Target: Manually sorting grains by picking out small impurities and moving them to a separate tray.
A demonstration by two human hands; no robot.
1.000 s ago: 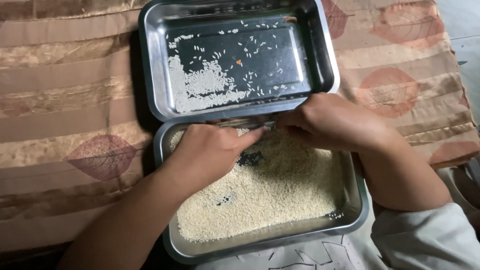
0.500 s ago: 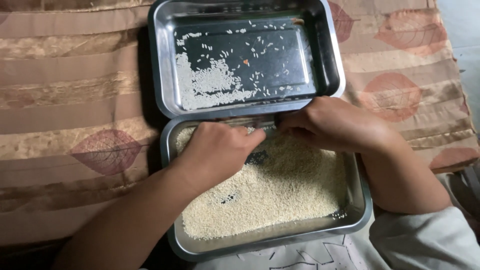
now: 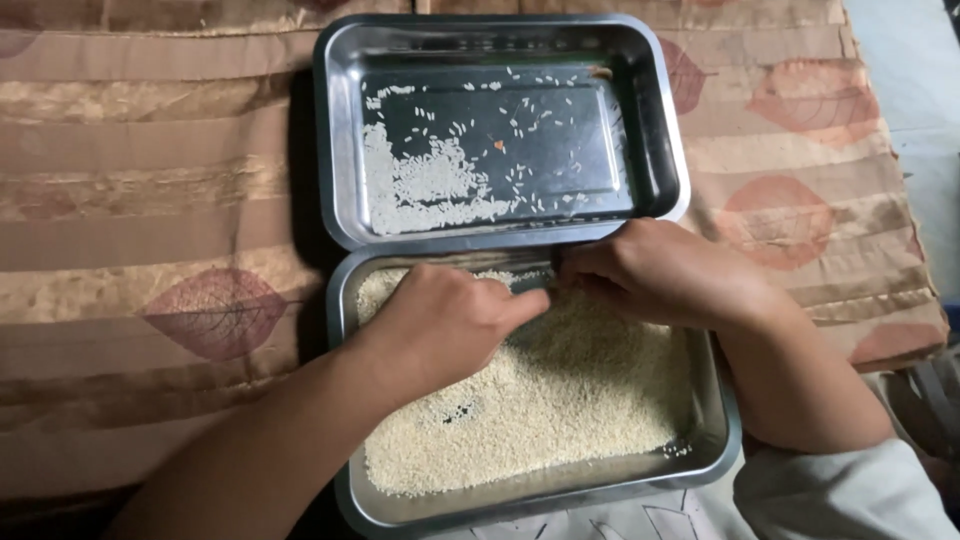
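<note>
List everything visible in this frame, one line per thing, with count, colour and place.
Far tray: one, steel, top centre, abutting the near tray.
Near tray: one, steel, bottom centre.
Rice in near tray: one broad layer, off-white, covering most of its floor.
Rice in far tray: a small patch with scattered grains, white, mostly left side.
Orange speck: one, among the scattered grains.
Cloth: one, tan striped with red-brown leaf shapes, under both trays.
Left hand: in the near tray's rice, far end.
Right hand: beside it, fingertips together.
</note>
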